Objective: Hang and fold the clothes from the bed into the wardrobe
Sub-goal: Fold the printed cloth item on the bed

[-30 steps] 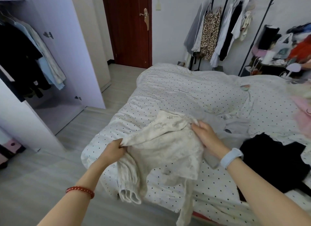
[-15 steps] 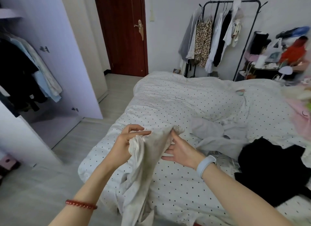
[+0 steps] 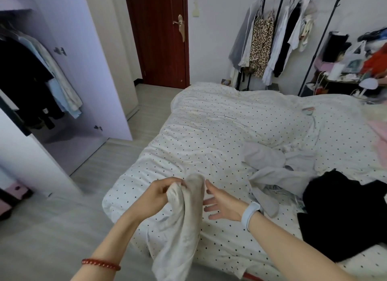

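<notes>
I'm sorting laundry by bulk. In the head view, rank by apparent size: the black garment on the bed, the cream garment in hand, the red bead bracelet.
1. black garment
2. cream garment, though nearness inflates it
3. red bead bracelet

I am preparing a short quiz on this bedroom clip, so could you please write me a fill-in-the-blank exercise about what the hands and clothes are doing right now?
1. The cream garment is gripped by the ____ hand.
2. The right hand, with a pale band at its wrist, has its fingers ____.
3. The black garment lies on the ____.
4. The leopard-print top hangs on the black ____.

Missing words: left; spread open; bed; clothes rack
</notes>
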Action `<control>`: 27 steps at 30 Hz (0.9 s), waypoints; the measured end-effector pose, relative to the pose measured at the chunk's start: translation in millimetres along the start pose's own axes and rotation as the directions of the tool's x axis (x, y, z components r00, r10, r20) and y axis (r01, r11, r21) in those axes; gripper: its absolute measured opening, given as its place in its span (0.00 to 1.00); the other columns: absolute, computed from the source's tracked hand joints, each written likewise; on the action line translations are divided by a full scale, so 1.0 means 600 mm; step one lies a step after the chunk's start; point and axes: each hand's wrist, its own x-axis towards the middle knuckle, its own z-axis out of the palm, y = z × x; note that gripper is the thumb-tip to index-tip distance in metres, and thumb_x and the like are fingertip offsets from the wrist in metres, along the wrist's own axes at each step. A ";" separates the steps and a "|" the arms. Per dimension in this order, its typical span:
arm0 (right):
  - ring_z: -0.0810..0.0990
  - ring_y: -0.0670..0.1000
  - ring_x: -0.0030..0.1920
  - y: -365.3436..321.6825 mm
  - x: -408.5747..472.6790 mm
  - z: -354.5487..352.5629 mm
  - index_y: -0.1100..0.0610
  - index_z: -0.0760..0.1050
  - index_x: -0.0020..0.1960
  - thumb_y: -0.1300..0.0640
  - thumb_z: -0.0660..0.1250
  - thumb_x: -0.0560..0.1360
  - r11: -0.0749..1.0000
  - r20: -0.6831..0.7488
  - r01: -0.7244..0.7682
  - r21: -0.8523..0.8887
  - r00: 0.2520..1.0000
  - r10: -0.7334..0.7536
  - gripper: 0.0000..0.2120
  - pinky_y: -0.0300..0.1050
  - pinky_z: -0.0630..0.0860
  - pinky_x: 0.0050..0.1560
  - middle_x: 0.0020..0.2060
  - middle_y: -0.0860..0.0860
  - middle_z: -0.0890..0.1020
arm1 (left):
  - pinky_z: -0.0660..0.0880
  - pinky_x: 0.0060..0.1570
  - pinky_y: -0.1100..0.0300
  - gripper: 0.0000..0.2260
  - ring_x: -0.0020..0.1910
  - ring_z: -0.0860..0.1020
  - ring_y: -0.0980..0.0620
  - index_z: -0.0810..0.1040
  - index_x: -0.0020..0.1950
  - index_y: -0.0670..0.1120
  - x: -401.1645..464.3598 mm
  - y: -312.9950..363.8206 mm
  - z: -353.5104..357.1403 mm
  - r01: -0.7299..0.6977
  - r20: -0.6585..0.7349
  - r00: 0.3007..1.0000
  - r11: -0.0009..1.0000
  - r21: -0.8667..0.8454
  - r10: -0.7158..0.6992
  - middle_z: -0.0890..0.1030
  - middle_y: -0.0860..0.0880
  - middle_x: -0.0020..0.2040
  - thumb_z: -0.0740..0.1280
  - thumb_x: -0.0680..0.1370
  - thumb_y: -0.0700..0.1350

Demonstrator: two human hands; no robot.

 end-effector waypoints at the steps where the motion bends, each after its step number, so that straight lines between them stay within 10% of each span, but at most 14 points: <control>1: 0.70 0.56 0.66 0.000 0.007 0.000 0.56 0.55 0.74 0.34 0.54 0.75 0.994 0.006 0.036 0.101 0.999 -0.036 0.37 0.55 0.70 0.64 0.66 0.57 0.72 | 0.73 0.45 0.67 0.22 0.44 0.79 0.59 0.81 0.46 0.41 -0.002 0.001 -0.005 -0.011 0.050 0.999 1.000 -0.025 0.012 0.83 0.52 0.42 0.54 0.70 0.20; 7: 0.76 0.52 0.54 -0.050 0.005 -0.007 0.55 0.75 0.60 0.41 0.59 0.77 0.943 0.060 0.256 0.215 0.960 -0.274 0.21 0.49 0.73 0.58 0.51 0.53 0.79 | 0.73 0.51 0.61 0.12 0.50 0.80 0.50 0.85 0.42 0.42 -0.008 -0.003 -0.010 0.135 0.157 0.983 0.949 -0.286 -0.093 0.83 0.44 0.47 0.63 0.67 0.35; 14: 0.77 0.52 0.43 -0.070 -0.001 0.006 0.60 0.74 0.51 0.66 0.58 0.76 0.911 0.043 0.330 0.246 0.935 -0.351 0.08 0.42 0.74 0.41 0.44 0.55 0.78 | 0.73 0.33 0.59 0.13 0.35 0.78 0.47 0.78 0.29 0.44 0.002 -0.003 -0.001 0.197 -0.059 0.948 0.724 -0.661 -0.311 0.79 0.44 0.35 0.66 0.70 0.50; 19: 0.79 0.54 0.45 -0.082 -0.021 0.005 0.63 0.74 0.51 0.75 0.55 0.71 0.839 -0.070 0.464 0.284 0.883 -0.464 0.15 0.45 0.75 0.43 0.44 0.57 0.80 | 0.75 0.54 0.48 0.17 0.52 0.80 0.40 0.79 0.57 0.38 0.006 -0.030 -0.010 0.518 0.155 0.798 0.530 -0.671 -0.583 0.81 0.39 0.55 0.65 0.77 0.50; 23: 0.79 0.48 0.40 -0.089 -0.036 0.004 0.59 0.75 0.52 0.67 0.60 0.62 0.840 0.028 0.507 0.192 0.853 -0.521 0.19 0.41 0.72 0.41 0.40 0.51 0.81 | 0.72 0.60 0.45 0.25 0.57 0.79 0.40 0.81 0.58 0.42 -0.001 -0.042 0.000 0.619 0.342 0.744 0.399 -0.677 -0.574 0.80 0.40 0.57 0.64 0.74 0.60; 27: 0.79 0.49 0.45 -0.093 -0.040 -0.002 0.56 0.79 0.50 0.52 0.67 0.67 0.862 0.093 0.507 0.013 0.858 -0.506 0.13 0.44 0.68 0.49 0.43 0.50 0.83 | 0.74 0.59 0.46 0.20 0.58 0.78 0.40 0.77 0.62 0.39 0.017 -0.037 -0.026 0.416 0.220 0.875 0.440 -0.796 -0.431 0.77 0.37 0.62 0.66 0.75 0.50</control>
